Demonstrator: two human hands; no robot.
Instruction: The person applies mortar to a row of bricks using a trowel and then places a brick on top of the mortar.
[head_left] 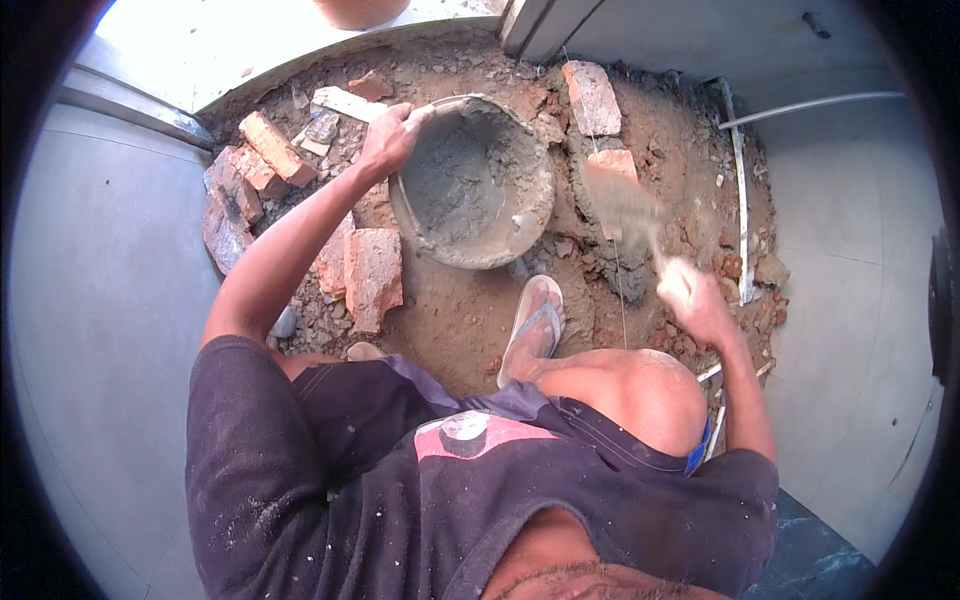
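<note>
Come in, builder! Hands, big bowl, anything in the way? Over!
Left hand gripping bowl rim. Right hand holding trowel, blurred. Bowl has grey mix inside. Thin string beside trowel, possibly in the way.

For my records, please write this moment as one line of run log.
left hand: grips pan rim | pan: grey mortar inside | right hand: holds trowel, blurred | nearest trowel: brick | left side: loose bricks
</note>
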